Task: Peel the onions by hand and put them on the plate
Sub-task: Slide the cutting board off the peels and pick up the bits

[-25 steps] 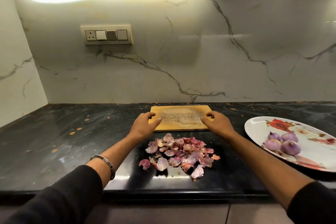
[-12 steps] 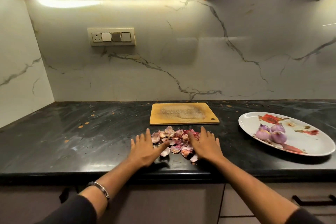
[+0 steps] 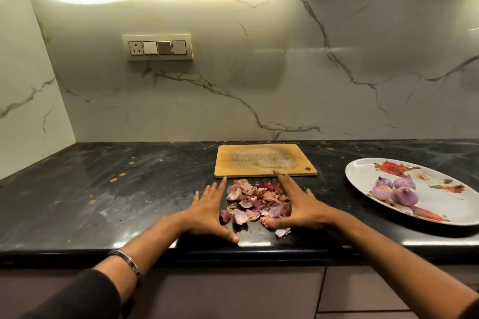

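A heap of pink and red onion skins [image 3: 255,199] lies on the black counter, just in front of the yellow cutting board [image 3: 264,160]. My left hand [image 3: 208,208] rests flat on the counter at the heap's left side, fingers straight. My right hand [image 3: 298,202] rests flat at the heap's right side, its thumb under the near edge of the skins. Three peeled purple onions [image 3: 396,189] sit together on the white flowered plate [image 3: 363,176] at the right.
The black counter [image 3: 103,202] runs wall to wall, with its front edge just below my wrists. A marble backsplash with a switch panel [image 3: 158,47] stands behind. Drawer fronts show below the counter.
Both hands came back from the cutting board's near edge to the two sides of the skin heap and now bracket it more widely. The view pulled back from the counter.
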`<action>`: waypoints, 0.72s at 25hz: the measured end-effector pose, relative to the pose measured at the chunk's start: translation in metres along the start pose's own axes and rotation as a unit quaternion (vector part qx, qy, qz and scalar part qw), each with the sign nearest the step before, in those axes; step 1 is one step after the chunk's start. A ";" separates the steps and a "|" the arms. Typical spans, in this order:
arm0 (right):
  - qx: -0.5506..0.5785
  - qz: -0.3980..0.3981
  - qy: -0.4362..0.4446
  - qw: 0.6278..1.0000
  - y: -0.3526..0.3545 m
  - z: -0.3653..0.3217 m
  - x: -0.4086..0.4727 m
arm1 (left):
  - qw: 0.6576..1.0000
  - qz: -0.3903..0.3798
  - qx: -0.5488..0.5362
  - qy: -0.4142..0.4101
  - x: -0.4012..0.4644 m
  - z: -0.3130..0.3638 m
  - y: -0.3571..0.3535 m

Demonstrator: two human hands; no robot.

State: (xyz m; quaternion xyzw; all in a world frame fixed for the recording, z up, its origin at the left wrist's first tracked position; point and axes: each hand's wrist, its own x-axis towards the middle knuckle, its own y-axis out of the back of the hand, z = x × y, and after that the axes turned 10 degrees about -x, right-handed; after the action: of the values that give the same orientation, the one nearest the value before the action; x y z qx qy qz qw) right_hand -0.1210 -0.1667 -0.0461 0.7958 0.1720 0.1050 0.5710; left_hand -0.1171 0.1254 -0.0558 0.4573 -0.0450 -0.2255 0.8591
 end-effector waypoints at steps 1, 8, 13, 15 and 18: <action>-0.026 -0.021 0.008 0.999 -0.002 0.003 0.001 | 1.000 -0.002 0.007 -0.002 0.001 -0.003 0.001; -0.049 0.031 0.037 0.998 -0.027 -0.008 0.042 | 0.999 0.033 -0.003 -0.033 0.034 0.013 -0.008; -0.046 0.021 0.047 0.998 -0.021 -0.004 0.058 | 0.998 0.015 -0.007 -0.057 0.053 0.013 0.002; -0.038 0.015 0.058 0.997 -0.021 -0.004 0.061 | 0.997 0.008 -0.042 -0.058 0.057 0.012 0.001; -0.021 0.021 0.067 0.997 -0.022 -0.004 0.062 | 0.993 0.014 -0.093 -0.074 0.057 0.011 -0.005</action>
State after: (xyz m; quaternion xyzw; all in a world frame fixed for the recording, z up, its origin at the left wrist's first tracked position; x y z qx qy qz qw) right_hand -0.0692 -0.1326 -0.0672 0.7785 0.1911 0.1740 0.5720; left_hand -0.0706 0.0898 -0.0608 0.3564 -0.0937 -0.2505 0.8953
